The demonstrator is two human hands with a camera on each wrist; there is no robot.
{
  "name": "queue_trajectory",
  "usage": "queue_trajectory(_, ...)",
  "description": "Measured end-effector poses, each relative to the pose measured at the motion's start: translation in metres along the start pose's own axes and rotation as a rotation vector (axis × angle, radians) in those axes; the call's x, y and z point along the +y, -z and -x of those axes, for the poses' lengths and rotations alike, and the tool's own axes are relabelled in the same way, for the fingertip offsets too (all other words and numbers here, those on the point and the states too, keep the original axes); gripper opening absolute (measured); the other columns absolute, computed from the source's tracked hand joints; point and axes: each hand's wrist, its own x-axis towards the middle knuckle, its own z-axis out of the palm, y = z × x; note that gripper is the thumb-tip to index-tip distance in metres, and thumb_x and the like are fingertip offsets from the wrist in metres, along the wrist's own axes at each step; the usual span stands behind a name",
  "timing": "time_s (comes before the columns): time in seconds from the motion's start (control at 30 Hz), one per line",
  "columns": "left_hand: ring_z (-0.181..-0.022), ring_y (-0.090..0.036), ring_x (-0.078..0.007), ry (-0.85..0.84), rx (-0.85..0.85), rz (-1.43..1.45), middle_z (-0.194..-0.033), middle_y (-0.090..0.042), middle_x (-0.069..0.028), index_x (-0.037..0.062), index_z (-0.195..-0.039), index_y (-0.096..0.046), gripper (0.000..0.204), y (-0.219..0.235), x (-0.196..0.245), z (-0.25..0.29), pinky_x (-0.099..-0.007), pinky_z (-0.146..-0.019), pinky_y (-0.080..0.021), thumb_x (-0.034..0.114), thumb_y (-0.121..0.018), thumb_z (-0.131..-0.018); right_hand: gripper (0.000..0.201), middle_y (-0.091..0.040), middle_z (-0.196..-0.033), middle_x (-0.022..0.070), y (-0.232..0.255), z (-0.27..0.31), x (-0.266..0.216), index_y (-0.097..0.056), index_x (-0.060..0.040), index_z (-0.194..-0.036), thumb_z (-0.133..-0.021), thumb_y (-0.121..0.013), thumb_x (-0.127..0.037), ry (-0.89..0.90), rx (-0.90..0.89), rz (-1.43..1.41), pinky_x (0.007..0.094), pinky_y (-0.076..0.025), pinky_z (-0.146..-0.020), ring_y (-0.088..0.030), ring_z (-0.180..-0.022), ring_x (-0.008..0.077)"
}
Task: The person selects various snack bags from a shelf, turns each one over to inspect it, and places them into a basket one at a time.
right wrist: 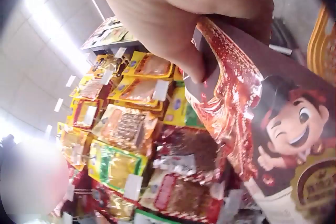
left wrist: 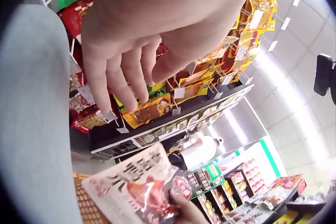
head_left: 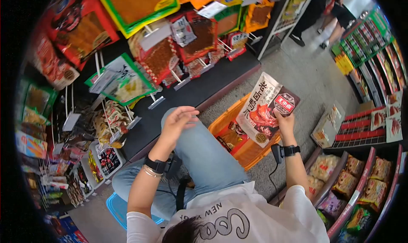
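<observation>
A cream and dark brown snack pouch (head_left: 264, 111) with a picture of red meat is pinched at its edge by the right hand (head_left: 286, 125), thumb on the printed front. The pouch (right wrist: 231, 103) fills much of the right wrist view, beneath the right hand (right wrist: 194, 14). Over the raised knee, the left hand (head_left: 179, 123) is held in the air with loosely bent fingers and nothing in it. In the left wrist view the left hand (left wrist: 157, 29) hangs above the pouch (left wrist: 137, 190). Below the pouch stands an orange basket (head_left: 217, 123) with a red package (head_left: 229, 142) inside.
Hooks with hanging snack packs (head_left: 157, 56) line the dark shelf (head_left: 187, 100) at front left. A blue basket (head_left: 115, 207) lies at lower left. Shelves of bagged snacks (head_left: 374, 192) stand on the right, and people (head_left: 346, 13) are farther down the aisle.
</observation>
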Motion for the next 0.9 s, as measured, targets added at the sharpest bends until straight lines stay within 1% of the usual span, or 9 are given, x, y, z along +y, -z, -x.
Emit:
queue_trajectory(0.13,-0.091,-0.06,-0.018,0.021,0.048,0.0,-0.105,-0.061,-0.0103,0.0031,-0.111,-0.054,0.024,-0.001,0.002,-0.01,-0.0308,-0.081,-0.049,0.016,-0.051,-0.091,0.024,-0.065,-0.089,0.0064,0.019,-0.011,0.104,-0.059,0.0002,-0.1,-0.077,-0.066,0.0,0.033,0.078,0.302,0.0279,-0.051,-0.068,-0.063,-0.078,0.0147)
queue_trajectory(0.27,-0.089,-0.06,-0.0175,0.013,0.072,0.033,-0.102,-0.061,-0.0098,0.0029,-0.11,-0.054,0.023,0.004,0.001,-0.017,-0.0313,-0.08,-0.05,0.015,-0.051,-0.091,0.031,-0.064,-0.096,0.0062,0.013,-0.005,0.208,-0.057,-0.0016,-0.104,-0.075,-0.064,0.006,-0.362,0.064,0.134,0.0312,-0.051,-0.075,-0.061,-0.086,0.0182)
queue_trajectory(0.33,-0.089,-0.06,-0.0174,0.019,0.091,0.021,-0.102,-0.061,-0.0094,0.0031,-0.11,-0.054,0.023,0.007,0.001,-0.019,-0.0313,-0.08,-0.05,0.015,-0.051,-0.091,0.034,-0.062,-0.1,0.0076,-0.008,0.009,0.205,-0.056,-0.0017,-0.107,-0.076,-0.062,0.008,-0.391,0.049,0.064,0.0319,-0.05,-0.075,-0.06,-0.09,0.0194)
queue_trajectory(0.4,-0.089,-0.06,-0.0172,0.026,0.102,0.009,-0.101,-0.061,-0.009,0.0032,-0.11,-0.054,0.023,0.009,0.002,-0.02,-0.0314,-0.08,-0.05,0.015,-0.051,-0.091,0.037,-0.061,-0.104,0.0092,-0.015,0.006,0.253,-0.051,-0.0012,-0.114,-0.079,-0.058,0.006,-0.694,0.021,0.047,0.0363,-0.05,-0.074,-0.059,-0.093,0.0221)
queue_trajectory(0.47,-0.088,-0.06,-0.0168,0.039,0.107,-0.008,-0.101,-0.061,-0.0086,0.0033,-0.11,-0.054,0.023,0.012,0.005,-0.018,-0.0313,-0.08,-0.05,0.015,-0.051,-0.091,0.032,-0.062,-0.102,0.0118,-0.022,0.005,0.247,-0.052,0.0002,-0.113,-0.081,-0.055,-0.001,-1.072,0.195,0.023,0.0402,-0.05,-0.07,-0.06,-0.089,0.0259)
queue_trajectory(0.63,-0.088,-0.06,-0.015,0.006,0.146,0.025,-0.101,-0.061,-0.0072,0.0038,-0.11,-0.054,0.022,0.027,0.014,-0.015,-0.0299,-0.079,-0.049,0.014,-0.051,-0.091,0.021,-0.061,-0.084,0.012,-0.002,-0.016,0.304,-0.056,-0.0016,-0.101,-0.082,-0.053,-0.007,-0.719,-0.19,0.55,0.0393,-0.051,-0.055,-0.061,-0.066,0.0271)
queue_trajectory(0.7,-0.088,-0.06,-0.0145,-0.02,0.169,0.055,-0.101,-0.061,-0.0068,0.0042,-0.109,-0.055,0.021,0.033,0.016,-0.013,-0.0295,-0.079,-0.049,0.014,-0.051,-0.091,0.017,-0.061,-0.079,0.0125,0.003,-0.031,0.332,-0.056,0.0011,-0.097,-0.083,-0.05,-0.007,-0.515,-0.25,0.385,0.0361,-0.051,-0.052,-0.061,-0.062,0.0229)
queue_trajectory(0.8,-0.088,-0.06,-0.0143,-0.056,0.213,0.091,-0.101,-0.061,-0.0063,0.0049,-0.109,-0.055,0.02,0.044,0.02,-0.006,-0.0291,-0.079,-0.048,0.014,-0.051,-0.091,0.014,-0.061,-0.079,0.0106,-0.046,-0.03,0.186,-0.056,0.0021,-0.094,-0.083,-0.049,-0.005,-0.379,-0.212,0.367,0.032,-0.05,-0.053,-0.061,-0.062,0.0205)
queue_trajectory(0.9,-0.089,-0.059,-0.0147,-0.085,0.267,0.087,-0.102,-0.061,-0.0071,0.0051,-0.108,-0.055,0.02,0.053,0.026,0.005,-0.0283,-0.079,-0.048,0.014,-0.051,-0.091,0.013,-0.064,-0.08,0.008,-0.091,-0.028,0.101,-0.058,-0.0015,-0.094,-0.084,-0.051,-0.006,-0.236,-0.315,0.15,0.0247,-0.047,-0.054,-0.06,-0.065,0.0135)
